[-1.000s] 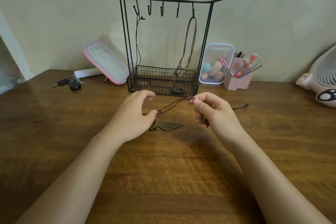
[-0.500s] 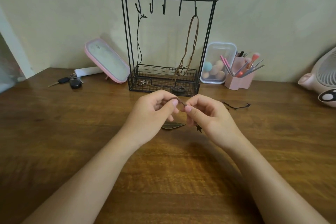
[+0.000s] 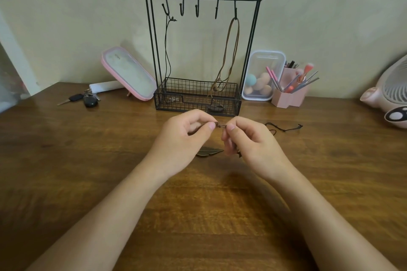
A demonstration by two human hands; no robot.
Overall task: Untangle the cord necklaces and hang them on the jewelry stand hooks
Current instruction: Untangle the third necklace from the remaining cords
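Pinching the brown cord [image 3: 219, 125] just left of its knot, the left hand [image 3: 187, 136] braces it while the right hand [image 3: 251, 141] pinches the other side, probably to pick it loose; the leaf pendant [image 3: 208, 151] rests below, before the jewelry stand [image 3: 193, 105].

Wooden table [image 3: 66, 160] — stand [image 3: 198, 103], keys [image 3: 84, 99]

Black wire-metal stand [image 3: 203, 50]; brown cord [image 3: 220, 126] (matt); wood table [image 3: 66, 160], slight sheen; pink plastic holder [image 3: 288, 97].
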